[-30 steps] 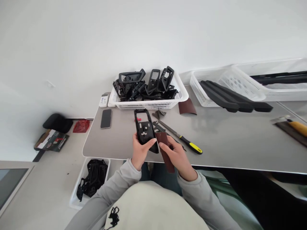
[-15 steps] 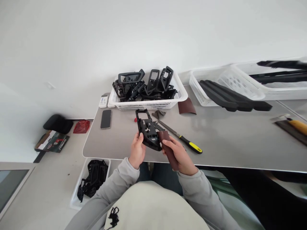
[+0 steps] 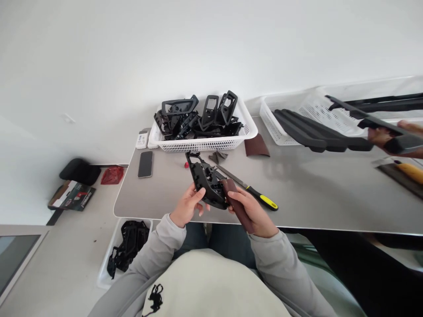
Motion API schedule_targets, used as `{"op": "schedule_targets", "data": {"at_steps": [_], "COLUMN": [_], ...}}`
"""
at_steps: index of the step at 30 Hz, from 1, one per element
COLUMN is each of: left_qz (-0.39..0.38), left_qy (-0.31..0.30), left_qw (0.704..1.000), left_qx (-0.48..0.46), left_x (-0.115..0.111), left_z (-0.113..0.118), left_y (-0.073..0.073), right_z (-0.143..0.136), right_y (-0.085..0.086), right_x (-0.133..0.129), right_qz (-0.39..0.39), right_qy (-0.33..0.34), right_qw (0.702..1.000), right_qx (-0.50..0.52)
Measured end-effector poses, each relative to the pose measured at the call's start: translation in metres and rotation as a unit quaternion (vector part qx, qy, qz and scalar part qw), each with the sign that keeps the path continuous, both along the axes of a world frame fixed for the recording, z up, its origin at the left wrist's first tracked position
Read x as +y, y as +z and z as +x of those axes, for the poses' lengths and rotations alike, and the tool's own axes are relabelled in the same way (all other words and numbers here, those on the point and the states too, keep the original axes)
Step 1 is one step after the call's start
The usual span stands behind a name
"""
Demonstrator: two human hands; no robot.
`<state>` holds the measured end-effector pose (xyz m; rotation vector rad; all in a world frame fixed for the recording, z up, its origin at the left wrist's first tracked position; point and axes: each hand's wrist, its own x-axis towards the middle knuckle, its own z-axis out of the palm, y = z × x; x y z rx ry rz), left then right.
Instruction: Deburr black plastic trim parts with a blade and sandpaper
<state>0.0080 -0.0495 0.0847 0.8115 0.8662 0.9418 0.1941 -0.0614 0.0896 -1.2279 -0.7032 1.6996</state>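
Note:
A black plastic trim part point(image 3: 205, 181) is tilted above the front of the table, gripped near its lower left side by my left hand point(image 3: 187, 205). My right hand point(image 3: 254, 210) is closed around a folded sheet of brown sandpaper point(image 3: 238, 207), whose upper end meets the part's right edge. Just behind the sandpaper lies a file point(image 3: 254, 193) with a black and yellow handle. Partly hidden behind the trim part are some dark tools that I cannot make out. A crumpled dark cloth point(image 3: 218, 156) and a small red object point(image 3: 187, 165) lie farther back.
A white basket point(image 3: 201, 145) of black trim parts stands at the back. Beside it lies another sandpaper sheet point(image 3: 257, 145); a phone point(image 3: 145, 164) is at left. On the right, a co-worker's hand point(image 3: 380, 135) holds a long black part near white baskets point(image 3: 280, 137).
The trim part has turned onto its side, and my left-hand fingers have shifted on it. My right hand moved slightly right with the sandpaper. A co-worker's hand came into view at right.

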Motion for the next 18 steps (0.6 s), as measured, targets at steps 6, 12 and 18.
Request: {"op": "schedule_targets", "data": {"at_steps": [6,12,18], "left_qz": [-0.044,-0.038,-0.014], "left_qy": [0.012,0.081,0.163], "left_qw": [0.997,0.991,0.981], "left_qx": [-0.066,-0.1,-0.101], "left_x": [-0.004,-0.007,-0.008], "left_z": [0.006,0.013,0.026], "left_y": [0.005,0.008,0.001], "right_z": [-0.001,-0.001,-0.017], "right_y": [0.002,0.002,0.015], "right_x": [0.003,0.002,-0.018], "right_qz": [0.002,0.088,0.35], "right_qy": [-0.015,-0.105,-0.009], "right_qw": [1.0,0.985,0.883], "right_qx": [-0.002,-0.108,-0.312]}}
